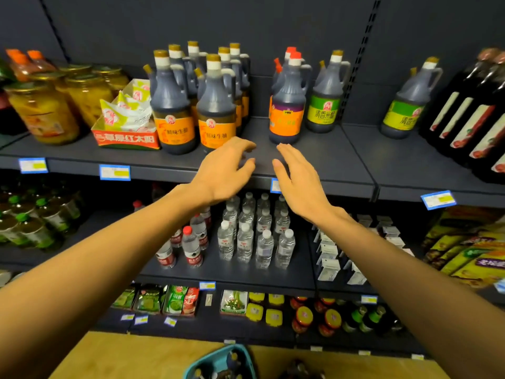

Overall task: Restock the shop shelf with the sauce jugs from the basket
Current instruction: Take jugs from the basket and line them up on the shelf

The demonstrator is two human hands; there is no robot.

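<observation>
Hands empty: my left hand (226, 170) hangs loosely curled, my right hand (296, 181) flat and relaxed, both over the shelf (322, 160) gap between the orange-label sauce jugs (216, 110). More jugs wait in the basket (218, 363) near my feet. I judge one placement finished; next I reach down for another.
</observation>
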